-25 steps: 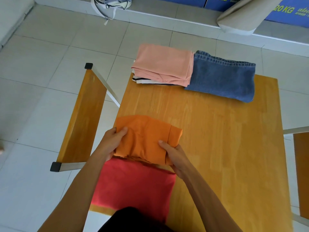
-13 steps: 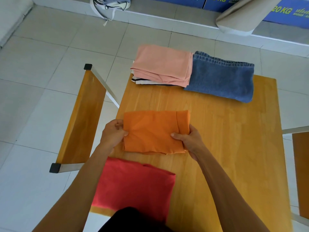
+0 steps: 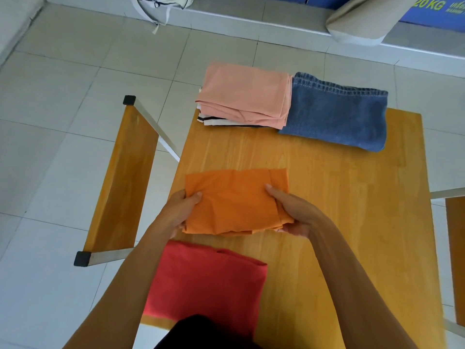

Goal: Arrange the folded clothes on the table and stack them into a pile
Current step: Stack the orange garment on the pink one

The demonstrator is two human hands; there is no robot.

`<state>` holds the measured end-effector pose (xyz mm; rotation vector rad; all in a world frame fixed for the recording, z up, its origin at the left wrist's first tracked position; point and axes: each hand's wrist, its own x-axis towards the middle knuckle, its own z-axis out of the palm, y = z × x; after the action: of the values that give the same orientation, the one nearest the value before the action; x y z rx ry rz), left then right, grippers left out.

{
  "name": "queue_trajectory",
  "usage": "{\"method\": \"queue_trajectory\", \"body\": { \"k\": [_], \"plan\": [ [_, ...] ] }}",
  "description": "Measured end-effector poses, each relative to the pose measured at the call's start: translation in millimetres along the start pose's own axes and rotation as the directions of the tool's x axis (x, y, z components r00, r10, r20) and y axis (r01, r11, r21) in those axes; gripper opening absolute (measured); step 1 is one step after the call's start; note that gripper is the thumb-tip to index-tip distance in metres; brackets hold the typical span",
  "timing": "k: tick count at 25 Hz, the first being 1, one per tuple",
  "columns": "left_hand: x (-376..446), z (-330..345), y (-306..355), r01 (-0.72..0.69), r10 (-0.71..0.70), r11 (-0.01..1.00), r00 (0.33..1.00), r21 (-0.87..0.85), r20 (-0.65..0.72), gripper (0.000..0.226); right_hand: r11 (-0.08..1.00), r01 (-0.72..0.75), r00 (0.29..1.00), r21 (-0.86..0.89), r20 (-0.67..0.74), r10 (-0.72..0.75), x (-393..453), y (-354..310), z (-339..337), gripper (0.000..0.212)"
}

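Observation:
A folded orange garment [image 3: 236, 200] is held over the middle left of the wooden table [image 3: 327, 210]. My left hand [image 3: 180, 212] grips its left edge and my right hand [image 3: 293, 212] grips its right edge, thumbs on top. A folded red garment [image 3: 208, 285] lies flat at the table's near left edge, below the orange one. At the far left corner a folded pink garment [image 3: 246, 93] tops a small pile with a white, black-striped piece [image 3: 219, 121] under it. Folded blue jeans [image 3: 337, 113] lie beside that pile on its right.
A wooden bench [image 3: 120, 182] with metal legs stands close to the table's left side. Another bench edge [image 3: 455, 248] shows at the right. On the far ledge are a grey bag [image 3: 161, 3], a beige cushion [image 3: 364, 21] and blue boxes.
Both hands lifted the orange garment off the red one and carried it away from me toward the table's middle. The red garment now lies fully uncovered.

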<state>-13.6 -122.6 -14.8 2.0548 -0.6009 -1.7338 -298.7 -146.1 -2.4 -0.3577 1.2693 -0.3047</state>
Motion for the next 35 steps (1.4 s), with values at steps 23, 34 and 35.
{"method": "queue_trajectory", "body": {
  "k": [23, 34, 35],
  "plan": [
    [124, 7, 252, -0.388, 0.415, 0.9, 0.902, 0.199, -0.116, 0.042, 0.874, 0.463, 0.782, -0.145, -0.399, -0.48, 76, -233, 6, 0.06],
    [145, -1, 231, -0.422, 0.518, 0.838, 0.814, 0.346, -0.262, 0.039, 0.842, 0.362, 0.694, -0.4, -0.487, -0.53, 79, -217, -10, 0.083],
    [143, 1, 234, -0.45, 0.597, 0.78, 0.743, 0.435, -0.302, 0.039, 0.795, 0.349, 0.633, -0.496, -0.501, -0.59, 75, -221, -9, 0.083]
  ]
}}
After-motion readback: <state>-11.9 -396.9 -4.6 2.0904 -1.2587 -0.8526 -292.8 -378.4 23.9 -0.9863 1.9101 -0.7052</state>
